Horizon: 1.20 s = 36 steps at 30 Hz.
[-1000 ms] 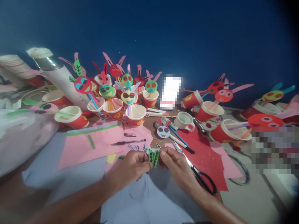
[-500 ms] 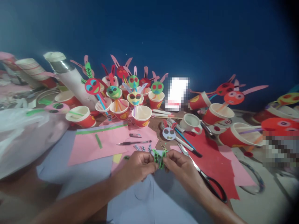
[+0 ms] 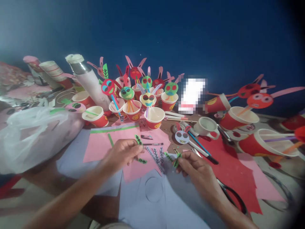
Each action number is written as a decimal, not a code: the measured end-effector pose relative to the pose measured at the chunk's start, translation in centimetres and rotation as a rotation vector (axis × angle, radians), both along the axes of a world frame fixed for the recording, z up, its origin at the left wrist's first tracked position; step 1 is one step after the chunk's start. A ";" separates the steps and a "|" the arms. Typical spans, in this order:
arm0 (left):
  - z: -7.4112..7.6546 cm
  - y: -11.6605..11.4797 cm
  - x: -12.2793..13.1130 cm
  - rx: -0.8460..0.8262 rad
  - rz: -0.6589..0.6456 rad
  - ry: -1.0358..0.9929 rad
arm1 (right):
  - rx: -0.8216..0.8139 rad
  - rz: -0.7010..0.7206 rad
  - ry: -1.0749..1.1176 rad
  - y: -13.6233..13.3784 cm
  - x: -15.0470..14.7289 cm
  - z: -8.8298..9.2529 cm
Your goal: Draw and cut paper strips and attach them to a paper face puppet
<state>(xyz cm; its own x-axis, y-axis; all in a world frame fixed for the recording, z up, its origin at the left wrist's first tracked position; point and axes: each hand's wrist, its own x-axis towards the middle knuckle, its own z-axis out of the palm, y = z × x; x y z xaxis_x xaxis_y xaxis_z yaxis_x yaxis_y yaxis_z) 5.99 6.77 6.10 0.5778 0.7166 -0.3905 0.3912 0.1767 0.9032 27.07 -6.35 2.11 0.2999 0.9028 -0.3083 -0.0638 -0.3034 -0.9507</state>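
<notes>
My left hand pinches a green paper strip with black drawn marks, over pink paper. Just below its fingers lies a second green strip. Between thumb and fingers my right hand grips another green paper strip. A leaf-patterned green piece shows beside it; whether the fingers touch that one I cannot tell. Pale strips with black leaf drawings lie between the hands. Below them is a pale blue sheet with a circle outlined on it.
Red paper cups holding paper animal faces on sticks line the back. A pen, white mug and grey rabbit face lie nearer. Scissors are partly under my right arm. A plastic bag stands left.
My hands have moved apart, the left one leftward and the right one slightly right, each with a green strip. The patterned pale strips are now uncovered. The view has shifted left.
</notes>
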 end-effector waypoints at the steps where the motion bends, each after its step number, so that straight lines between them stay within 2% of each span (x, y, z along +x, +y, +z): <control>1: -0.2 -0.4 0.0 -0.001 -0.040 0.059 | 0.008 -0.006 0.018 0.0 -0.1 0.0; 5: -1.7 -3.3 1.3 -0.035 -0.219 0.086 | 0.027 -0.004 0.071 -0.5 -1.0 0.1; 8: -2.2 -4.6 2.4 -0.011 -0.249 0.127 | 0.047 0.000 0.095 -0.8 -1.7 0.1; 15: -1.3 -4.0 2.6 -0.165 -0.381 0.111 | 0.042 0.109 0.091 -1.7 -2.9 -0.8; 20: -1.9 -4.8 1.3 -0.216 -0.352 0.013 | 0.015 0.148 0.109 -2.3 -4.3 -0.9; 24: -2.6 -5.8 0.9 -0.283 -0.276 -0.043 | 0.003 0.139 0.194 -2.4 -5.1 -0.9; 32: -2.6 -5.8 0.8 -0.292 -0.244 -0.128 | 0.016 0.171 0.195 -2.1 -5.9 -0.5; 34: -2.5 -5.5 0.3 -0.263 -0.235 -0.109 | -0.001 0.211 0.171 -1.8 -5.6 -0.3; 36: -2.3 -5.1 -0.4 -0.218 -0.180 -0.059 | -0.013 0.248 0.048 -1.4 -4.7 0.1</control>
